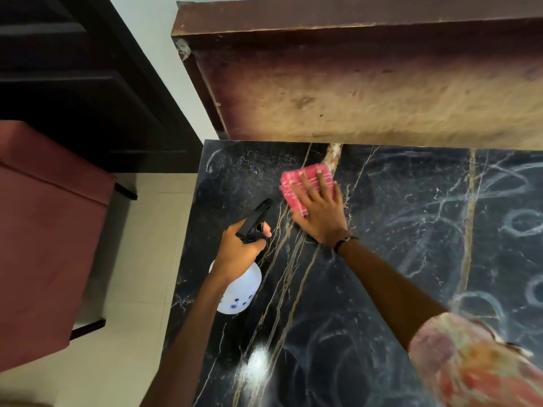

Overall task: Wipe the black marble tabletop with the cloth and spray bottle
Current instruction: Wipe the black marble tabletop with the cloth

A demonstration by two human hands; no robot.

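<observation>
The right hand (318, 210) is lying flat on a pink cloth (296, 186) near the middle of the frame, fingers straight and spread, pressing it onto the black tabletop (382, 289) close to the table's far edge. The cloth is folded into a small pad with pale stripes, and its left and far parts are showing past the fingers. A thin dark band (345, 240) is circling the right wrist.

The left hand (239, 249) is curling around the neck of a spray bottle (239, 286) just left of the cloth, over the table's left edge. The bottle's black trigger head is pointing toward the upper part of the frame, while its white body, marked with small blue spots, is hanging below the hand.

The tabletop is showing gold and white veins, pale looping smears on its right side, and a bright glare at lower centre. A worn brown wooden panel (367, 83) is running along the far edge. A reddish padded seat (44, 230) is standing on pale floor tiles (141, 259) at the left, and a patterned sleeve (470, 362) is filling the lower right.
</observation>
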